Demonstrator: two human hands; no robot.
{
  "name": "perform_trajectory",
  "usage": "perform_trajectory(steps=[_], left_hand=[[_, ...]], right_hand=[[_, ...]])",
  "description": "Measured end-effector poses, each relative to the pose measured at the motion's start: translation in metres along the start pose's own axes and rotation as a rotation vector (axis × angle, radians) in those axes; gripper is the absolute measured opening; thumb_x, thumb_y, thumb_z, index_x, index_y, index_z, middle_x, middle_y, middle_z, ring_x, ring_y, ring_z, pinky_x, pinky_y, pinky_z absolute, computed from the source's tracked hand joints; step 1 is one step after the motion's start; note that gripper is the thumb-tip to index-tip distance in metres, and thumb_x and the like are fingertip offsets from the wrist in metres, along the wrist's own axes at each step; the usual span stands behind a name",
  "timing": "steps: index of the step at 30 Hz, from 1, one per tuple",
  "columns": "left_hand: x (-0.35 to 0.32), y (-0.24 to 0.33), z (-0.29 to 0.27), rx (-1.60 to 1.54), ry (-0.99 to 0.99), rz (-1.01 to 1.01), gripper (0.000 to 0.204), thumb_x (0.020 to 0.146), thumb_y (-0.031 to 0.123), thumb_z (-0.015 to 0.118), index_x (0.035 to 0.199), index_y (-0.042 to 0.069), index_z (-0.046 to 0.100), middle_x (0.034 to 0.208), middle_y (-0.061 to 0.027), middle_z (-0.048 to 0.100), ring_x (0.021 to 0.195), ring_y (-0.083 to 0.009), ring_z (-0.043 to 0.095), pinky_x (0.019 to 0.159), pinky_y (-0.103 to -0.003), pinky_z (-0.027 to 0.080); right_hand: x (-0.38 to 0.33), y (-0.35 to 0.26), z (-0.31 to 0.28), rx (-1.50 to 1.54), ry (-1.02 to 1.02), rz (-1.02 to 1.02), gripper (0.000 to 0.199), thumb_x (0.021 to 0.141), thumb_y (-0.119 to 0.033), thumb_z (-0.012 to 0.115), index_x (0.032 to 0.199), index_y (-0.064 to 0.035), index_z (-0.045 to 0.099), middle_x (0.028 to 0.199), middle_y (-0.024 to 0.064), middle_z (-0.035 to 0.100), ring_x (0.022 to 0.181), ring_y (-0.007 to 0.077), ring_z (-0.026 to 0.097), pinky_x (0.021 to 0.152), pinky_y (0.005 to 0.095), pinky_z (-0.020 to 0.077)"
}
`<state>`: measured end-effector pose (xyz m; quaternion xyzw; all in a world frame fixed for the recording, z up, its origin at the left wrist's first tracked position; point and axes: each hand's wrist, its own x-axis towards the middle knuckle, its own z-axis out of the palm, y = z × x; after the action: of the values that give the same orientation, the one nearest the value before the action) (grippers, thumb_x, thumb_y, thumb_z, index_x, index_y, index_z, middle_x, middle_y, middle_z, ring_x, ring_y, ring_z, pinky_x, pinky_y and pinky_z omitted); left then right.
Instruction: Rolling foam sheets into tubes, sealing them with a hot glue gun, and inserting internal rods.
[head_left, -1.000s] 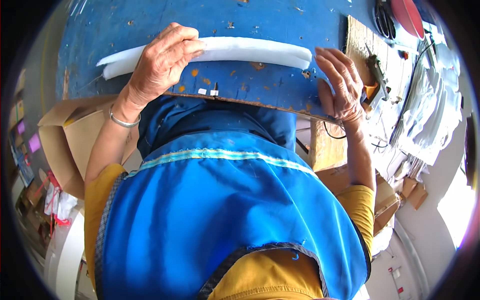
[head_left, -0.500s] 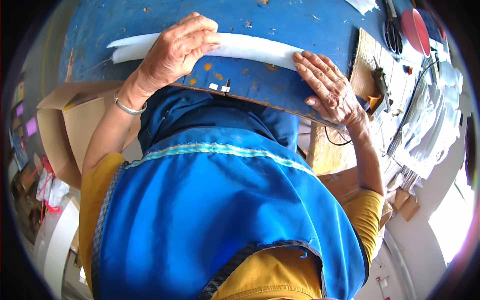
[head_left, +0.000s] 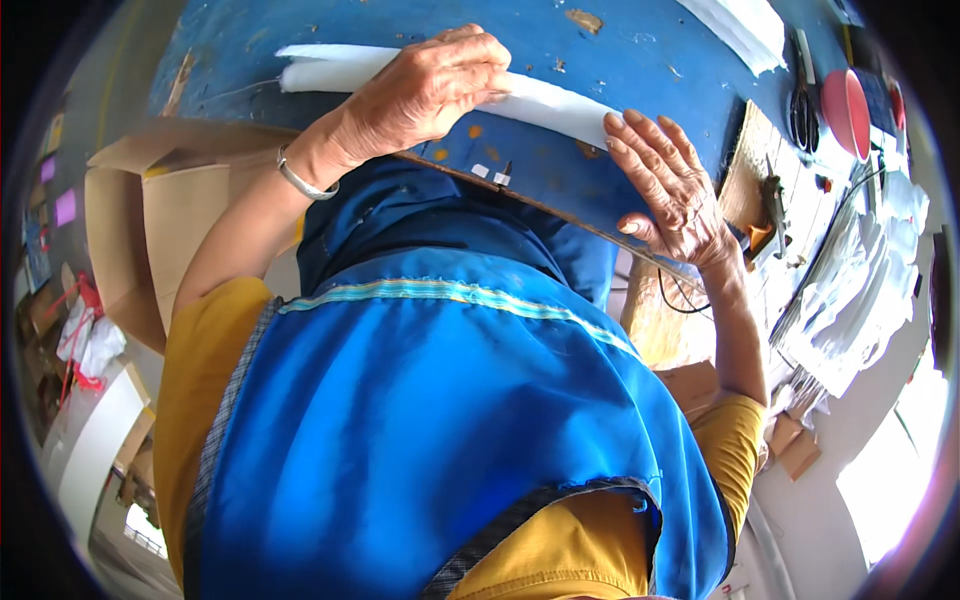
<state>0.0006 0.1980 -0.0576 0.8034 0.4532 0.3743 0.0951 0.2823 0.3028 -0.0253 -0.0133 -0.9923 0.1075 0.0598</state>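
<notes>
We see bright daylight, even across the blue counter [head_left: 640, 60]. Strongest light comes from lower right, where a patch [head_left: 885, 480] is blown out to white. Hands cast only soft, short shadows on the counter. Mild sheen on the apron [head_left: 430, 430], no hard glare. Centre is sharp; skin and fabric weave read clearly. Heavy fisheye bend: the counter edge curves, and the rim falls into a black vignette. The left margin is dim and soft, with the cardboard [head_left: 130, 230] and clutter there slightly blurred.
</notes>
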Motion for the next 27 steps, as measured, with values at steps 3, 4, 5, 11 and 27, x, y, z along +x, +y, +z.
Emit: perform_trajectory(steps=[3,4,5,11,27], left_hand=[[0.000,0.001,0.001,-0.006,0.027,0.006,0.011,0.074,0.001,0.067,0.083,-0.001,0.061,0.087,-0.0078,0.058,0.083,-0.0241,0.059,0.076,-0.031,0.051],[0.000,0.002,0.001,-0.005,0.031,0.007,0.011,0.074,0.001,0.067,0.083,-0.001,0.061,0.087,-0.0078,0.058,0.083,-0.0241,0.059,0.076,-0.031,0.051],[0.000,0.001,0.000,-0.009,0.019,-0.002,0.011,0.074,0.002,0.067,0.084,0.000,0.061,0.087,-0.0077,0.058,0.083,-0.0240,0.059,0.077,-0.031,0.050],[-0.001,0.000,0.002,-0.048,0.039,-0.012,0.012,0.076,0.002,0.066,0.085,0.000,0.058,0.085,-0.0077,0.057,0.083,-0.0242,0.058,0.078,-0.031,0.050],[-0.002,-0.003,0.002,-0.059,0.067,0.010,0.016,0.072,-0.001,0.067,0.087,0.001,0.060,0.089,-0.0088,0.058,0.087,-0.0255,0.058,0.074,-0.033,0.050]], right_hand=[[0.010,-0.005,0.002,0.049,0.016,-0.017,0.072,0.089,-0.058,0.033,0.134,-0.0020,0.039,0.137,0.0150,0.041,0.129,0.0314,0.037,0.105,0.0461,0.0274],[0.014,-0.006,0.003,0.083,-0.002,0.008,0.072,0.089,-0.058,0.033,0.133,-0.0018,0.039,0.137,0.0150,0.041,0.128,0.0316,0.038,0.105,0.0460,0.0277],[0.017,-0.009,0.005,0.071,-0.030,0.027,0.071,0.089,-0.057,0.034,0.133,-0.0015,0.039,0.136,0.0152,0.042,0.128,0.0319,0.039,0.105,0.0453,0.0288],[0.026,-0.017,0.004,0.082,0.002,0.026,0.069,0.088,-0.056,0.036,0.134,-0.0040,0.039,0.137,0.0132,0.042,0.128,0.0298,0.039,0.105,0.0437,0.0307],[0.054,-0.037,0.022,0.091,0.086,0.052,0.074,0.086,-0.055,0.042,0.133,0.0009,0.038,0.135,0.0178,0.042,0.127,0.0336,0.038,0.104,0.0451,0.0300]])
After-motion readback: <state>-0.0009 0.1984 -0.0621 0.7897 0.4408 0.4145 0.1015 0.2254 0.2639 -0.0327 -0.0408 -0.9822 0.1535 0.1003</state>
